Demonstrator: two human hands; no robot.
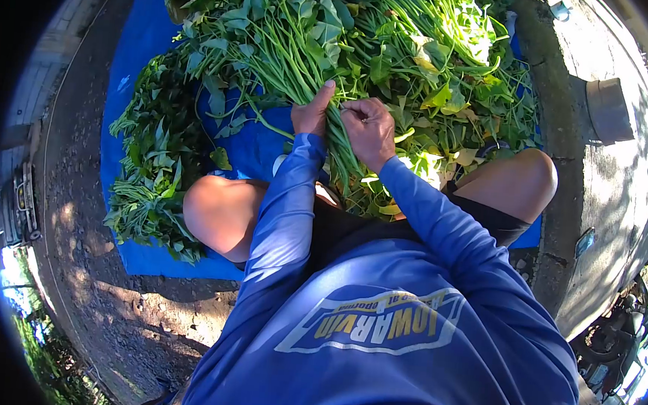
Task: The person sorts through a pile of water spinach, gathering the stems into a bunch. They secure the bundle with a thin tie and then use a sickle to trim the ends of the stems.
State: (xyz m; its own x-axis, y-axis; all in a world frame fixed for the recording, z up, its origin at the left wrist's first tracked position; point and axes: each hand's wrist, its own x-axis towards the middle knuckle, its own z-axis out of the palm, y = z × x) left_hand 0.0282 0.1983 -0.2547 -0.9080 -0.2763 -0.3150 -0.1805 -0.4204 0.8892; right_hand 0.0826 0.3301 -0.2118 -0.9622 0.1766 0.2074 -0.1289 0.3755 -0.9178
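Note:
My left hand (313,111) is wrapped round a bundle of long leafy green stems (295,74), its thumb lying up along the side. The cut stem ends (344,155) point down toward my lap, and the leaves fan out away from me. Pressed close against the bundle's right side, my right hand (370,133) has its fingers curled in a pinch. Whatever is between those fingertips is too small to make out. Beyond both hands spreads a large heap of loose leafy stems (452,54), with some yellowing leaves among them.
A blue tarp (137,42) lies under the greens. Bunched greens (151,170) line its left side, beside my bent left knee (219,215). My right knee (514,181) borders the heap. A concrete ledge (585,181) with a grey block (609,111) runs along the right.

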